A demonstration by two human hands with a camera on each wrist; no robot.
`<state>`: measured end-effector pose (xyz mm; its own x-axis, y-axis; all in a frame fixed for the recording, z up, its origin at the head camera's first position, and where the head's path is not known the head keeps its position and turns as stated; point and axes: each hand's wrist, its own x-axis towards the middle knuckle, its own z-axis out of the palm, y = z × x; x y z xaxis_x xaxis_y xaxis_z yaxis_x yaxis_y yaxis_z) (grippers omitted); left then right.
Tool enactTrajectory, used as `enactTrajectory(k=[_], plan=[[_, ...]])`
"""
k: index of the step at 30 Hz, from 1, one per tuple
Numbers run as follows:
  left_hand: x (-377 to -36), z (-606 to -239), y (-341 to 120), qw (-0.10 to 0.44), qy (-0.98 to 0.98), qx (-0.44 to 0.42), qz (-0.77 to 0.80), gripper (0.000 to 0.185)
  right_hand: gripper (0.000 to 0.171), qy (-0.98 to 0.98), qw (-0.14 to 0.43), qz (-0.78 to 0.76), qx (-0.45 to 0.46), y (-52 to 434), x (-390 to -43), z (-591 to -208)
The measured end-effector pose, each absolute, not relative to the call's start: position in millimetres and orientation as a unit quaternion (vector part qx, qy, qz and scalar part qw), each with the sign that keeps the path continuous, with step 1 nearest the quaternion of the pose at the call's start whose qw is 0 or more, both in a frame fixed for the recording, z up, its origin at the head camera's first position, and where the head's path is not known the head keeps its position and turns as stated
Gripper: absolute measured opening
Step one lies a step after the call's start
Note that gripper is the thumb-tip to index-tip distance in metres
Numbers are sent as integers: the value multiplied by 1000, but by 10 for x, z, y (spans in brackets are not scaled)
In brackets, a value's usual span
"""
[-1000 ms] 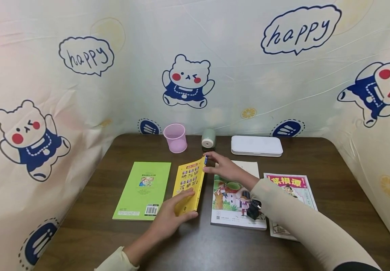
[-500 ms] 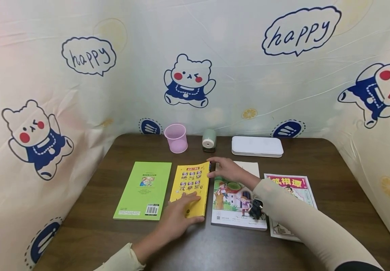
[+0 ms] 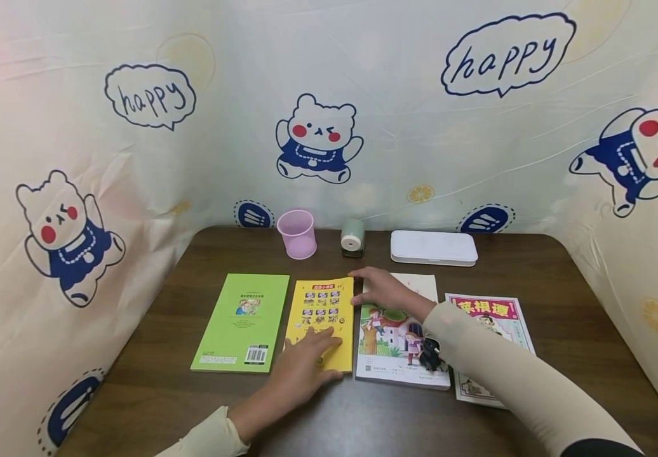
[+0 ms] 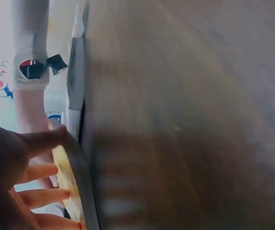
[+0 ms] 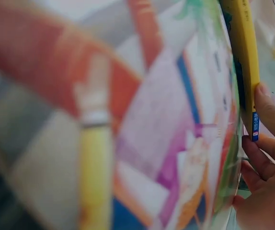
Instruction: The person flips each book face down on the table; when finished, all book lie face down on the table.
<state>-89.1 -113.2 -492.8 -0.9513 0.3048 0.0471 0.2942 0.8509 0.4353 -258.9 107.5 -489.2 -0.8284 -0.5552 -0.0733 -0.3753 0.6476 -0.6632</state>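
I have the yellow book (image 3: 321, 311) on the dark table (image 3: 363, 419), between the green book (image 3: 241, 322) and the illustrated book (image 3: 389, 348): bright cover, red title strip (image 3: 323, 287), 2 rows of 3 small pictures, blue label (image 5: 256, 125) ending its spine. My left hand (image 3: 300, 366) rests on its lower part, fingers spread; my right hand (image 3: 385, 289) touches its upper right corner, pinching or not I can't tell.

Yellow book (image 3: 322, 306): smooth paper cover. Table (image 3: 363, 419): wood-grained, slight sheen. Pink cup (image 3: 299, 245): smooth plastic. Backdrop (image 3: 403, 133): creased cloth.
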Motion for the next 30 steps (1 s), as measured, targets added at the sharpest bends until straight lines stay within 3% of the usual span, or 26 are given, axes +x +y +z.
enactTrajectory(k=[8,30], plan=[[-920,-4948,-1190,3,965,192,180,57,73,918,107,-260,-281,1033,-2577,-4936],[-982,-4885,-1186,66,969,199,134,48,70,937,90,-196,-275,973,-2499,-4927]])
